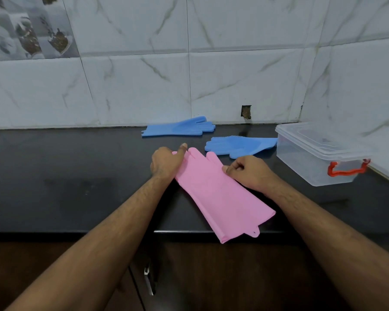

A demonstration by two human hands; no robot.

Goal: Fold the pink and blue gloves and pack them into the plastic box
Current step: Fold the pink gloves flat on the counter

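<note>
Both hands on pink glove [220, 194] at frame centre: left hand [166, 163] gripping its finger end, right hand [248, 172] pinching its right edge.

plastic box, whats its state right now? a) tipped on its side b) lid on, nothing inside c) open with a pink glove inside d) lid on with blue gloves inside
b: the plastic box sits upright on the counter with its clear lid on and looks empty, while both blue gloves lie outside it and the pink glove is under the two hands.
</note>
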